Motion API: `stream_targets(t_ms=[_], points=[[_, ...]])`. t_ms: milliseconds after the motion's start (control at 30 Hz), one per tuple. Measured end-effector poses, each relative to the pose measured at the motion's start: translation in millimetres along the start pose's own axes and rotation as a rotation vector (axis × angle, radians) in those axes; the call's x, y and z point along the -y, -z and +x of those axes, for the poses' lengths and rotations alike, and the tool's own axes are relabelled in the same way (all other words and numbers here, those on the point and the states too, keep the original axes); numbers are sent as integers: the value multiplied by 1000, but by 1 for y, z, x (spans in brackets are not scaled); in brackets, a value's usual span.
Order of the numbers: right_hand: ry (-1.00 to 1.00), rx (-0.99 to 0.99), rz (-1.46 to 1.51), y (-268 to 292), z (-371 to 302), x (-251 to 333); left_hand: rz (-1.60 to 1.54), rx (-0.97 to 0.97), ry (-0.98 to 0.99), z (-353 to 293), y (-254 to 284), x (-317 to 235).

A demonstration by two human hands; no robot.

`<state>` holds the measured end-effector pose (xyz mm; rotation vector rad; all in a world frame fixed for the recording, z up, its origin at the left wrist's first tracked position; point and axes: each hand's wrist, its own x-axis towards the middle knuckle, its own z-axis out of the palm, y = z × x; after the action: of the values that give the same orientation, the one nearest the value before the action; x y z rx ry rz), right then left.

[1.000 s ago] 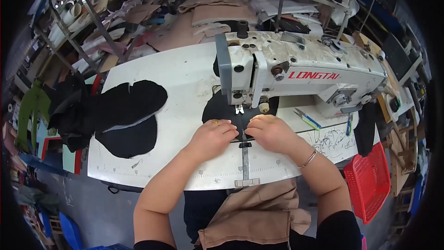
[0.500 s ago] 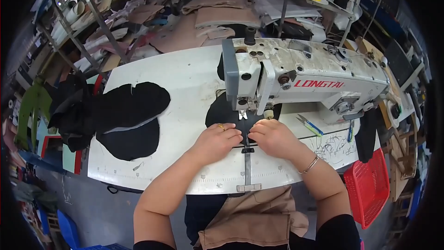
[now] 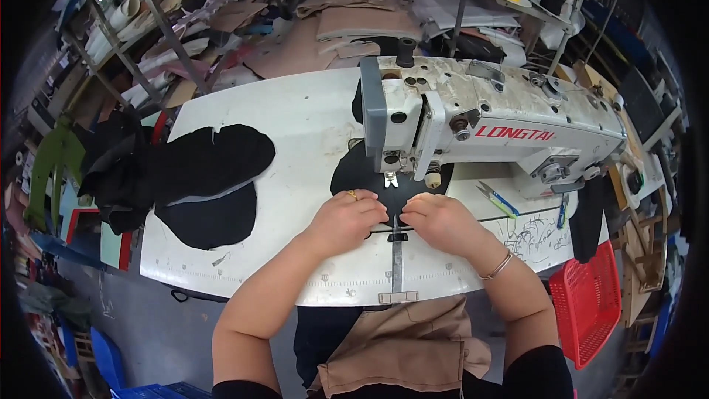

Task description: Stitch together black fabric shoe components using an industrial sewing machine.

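A rounded black fabric piece [image 3: 360, 174] lies on the white sewing machine bed, partly beneath the metal presser foot [image 3: 391, 179]. My left hand [image 3: 350, 219] has its fingers closed on the piece's near left edge, a ring on one finger. Opposite it, my right hand [image 3: 442, 223] pinches the near right part, fingertips bent together. Only a narrow gap parts the two hands, just in front of the foot. Between them a dark metal strip guide [image 3: 396, 262] runs toward the table's front edge. The fabric under my fingers is hidden.
Black cut fabric pieces [image 3: 203, 166] are stacked on the table's left. Small thread snips [image 3: 498, 200] lie right of my right hand, below the sewing machine arm [image 3: 509, 107]. A red plastic basket [image 3: 587, 303] stands at the lower right. Material piles [image 3: 362, 22] fill the back.
The whole view has shifted slightly. Both hands keep their hold on the black fabric, and it has barely moved under the presser foot.
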<state>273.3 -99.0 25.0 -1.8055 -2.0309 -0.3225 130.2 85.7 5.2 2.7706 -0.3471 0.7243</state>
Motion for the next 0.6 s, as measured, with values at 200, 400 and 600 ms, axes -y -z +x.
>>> stream_targets(t_ms=[200, 400, 600], points=[[16, -2, -55, -3, 2, -2, 32, -8, 0, 0, -4, 3], [2, -11, -94, -8, 7, -8, 57, -28, -52, 6, -7, 18], [-22, -23, -138, -18, 9, -13, 87, 51, -62, 13, -6, 29]])
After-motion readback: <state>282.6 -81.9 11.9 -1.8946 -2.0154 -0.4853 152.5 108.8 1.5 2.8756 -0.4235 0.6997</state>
